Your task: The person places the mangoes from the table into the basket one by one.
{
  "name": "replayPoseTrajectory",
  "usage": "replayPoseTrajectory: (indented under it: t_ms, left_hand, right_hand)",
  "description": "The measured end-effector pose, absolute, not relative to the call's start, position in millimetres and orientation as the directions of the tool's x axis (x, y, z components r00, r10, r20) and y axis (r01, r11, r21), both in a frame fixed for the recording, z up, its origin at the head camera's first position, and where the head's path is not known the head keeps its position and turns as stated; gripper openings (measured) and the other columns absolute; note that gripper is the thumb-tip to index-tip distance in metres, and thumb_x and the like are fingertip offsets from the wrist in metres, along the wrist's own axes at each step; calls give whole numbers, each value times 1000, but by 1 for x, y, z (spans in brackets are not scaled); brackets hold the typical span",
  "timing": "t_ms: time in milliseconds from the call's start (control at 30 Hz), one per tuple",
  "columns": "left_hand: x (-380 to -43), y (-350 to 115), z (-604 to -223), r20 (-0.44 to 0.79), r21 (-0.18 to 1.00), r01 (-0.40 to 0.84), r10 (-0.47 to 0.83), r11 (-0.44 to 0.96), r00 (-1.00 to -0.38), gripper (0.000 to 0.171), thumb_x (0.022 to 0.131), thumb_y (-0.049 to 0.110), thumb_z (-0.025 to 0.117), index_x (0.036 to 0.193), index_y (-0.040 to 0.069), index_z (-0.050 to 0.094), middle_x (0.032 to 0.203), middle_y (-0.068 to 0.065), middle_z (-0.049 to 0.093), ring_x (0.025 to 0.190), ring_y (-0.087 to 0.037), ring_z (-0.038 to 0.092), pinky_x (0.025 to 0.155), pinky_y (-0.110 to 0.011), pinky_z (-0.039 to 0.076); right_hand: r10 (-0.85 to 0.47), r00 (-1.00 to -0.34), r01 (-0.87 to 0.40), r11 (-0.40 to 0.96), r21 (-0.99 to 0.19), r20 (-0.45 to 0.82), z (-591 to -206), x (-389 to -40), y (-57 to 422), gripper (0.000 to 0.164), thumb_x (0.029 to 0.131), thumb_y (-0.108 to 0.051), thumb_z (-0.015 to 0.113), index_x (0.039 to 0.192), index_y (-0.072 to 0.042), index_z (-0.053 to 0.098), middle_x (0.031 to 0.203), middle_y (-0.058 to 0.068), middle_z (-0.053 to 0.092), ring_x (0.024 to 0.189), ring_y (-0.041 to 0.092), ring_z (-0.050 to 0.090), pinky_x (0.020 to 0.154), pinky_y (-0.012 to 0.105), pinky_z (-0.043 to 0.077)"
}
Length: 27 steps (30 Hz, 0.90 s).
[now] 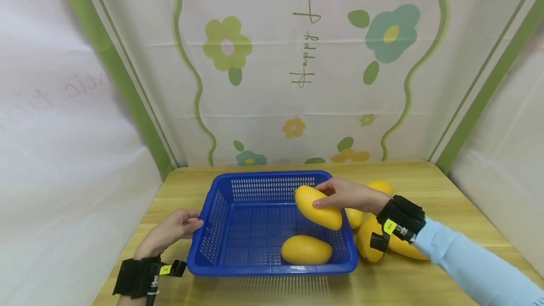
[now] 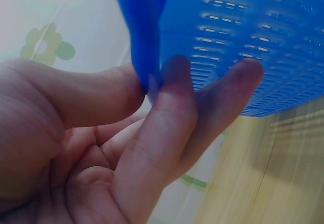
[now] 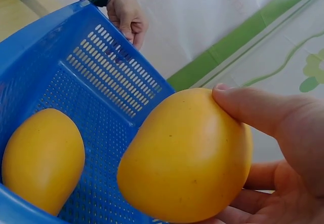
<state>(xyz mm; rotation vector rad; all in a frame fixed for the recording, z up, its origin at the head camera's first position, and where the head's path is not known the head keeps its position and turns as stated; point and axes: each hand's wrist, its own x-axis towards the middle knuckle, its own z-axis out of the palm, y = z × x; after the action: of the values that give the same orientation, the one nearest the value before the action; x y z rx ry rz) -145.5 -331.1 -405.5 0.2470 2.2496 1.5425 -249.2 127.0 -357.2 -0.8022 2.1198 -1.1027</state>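
A blue plastic basket (image 1: 263,221) with slotted walls stands on the table. My left hand (image 1: 174,228) pinches its left rim; in the left wrist view the thumb (image 2: 106,95) lies outside the rim and the fingers lie beneath it against the slotted wall. Over the basket's right side, my right hand (image 1: 346,196) grips a yellow mango (image 1: 318,208), thumb on one side and fingers round the other. Another mango (image 1: 306,250) lies inside the basket at the front right, seen also in the right wrist view (image 3: 44,160).
Several more mangoes (image 1: 369,240) lie on the wooden table (image 1: 408,282) just right of the basket, partly behind my right hand and wrist. A white curtain (image 1: 263,107) with printed flowers rises behind the table, with white fabric on both sides.
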Motion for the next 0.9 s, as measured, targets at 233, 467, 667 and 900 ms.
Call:
replayPoseTrajectory:
  t_ms: [233,467,667,900]
  left_hand:
    - [-144,-330,-404,-232,922,-91,350,375,-907,40,106,8,46,134,-19,46,119,-24,68,110,-31,69,96,-43,58]
    - [-144,-331,-404,-233,923,-90,357,375,-905,40,106,9,45,134,-18,47,120,-25,67,110,-31,69,96,-44,58]
    - [-146,-332,-405,-221,927,-74,375,368,-900,40,106,10,45,134,-19,46,120,-25,68,109,-29,70,96,-43,58]
    - [-145,-331,-405,-217,922,-67,362,382,-907,39,105,8,47,134,-20,46,115,-25,70,107,-31,70,94,-43,59]
  right_hand:
    - [-739,-631,-235,471,-850,-235,-362,-251,120,40,96,-31,68,126,-5,66,98,6,68,84,20,59,73,28,52]
    - [-757,-610,-233,453,-861,-233,-368,-253,112,41,95,-29,69,126,-3,66,98,5,67,85,19,60,75,26,54]
    - [-760,-607,-245,457,-855,-232,-375,-256,107,46,94,-28,70,130,0,63,101,6,68,88,18,60,79,28,53]
    - [-757,-604,-246,474,-845,-249,-380,-259,101,51,94,-28,71,134,2,60,107,7,70,91,19,61,81,29,54]
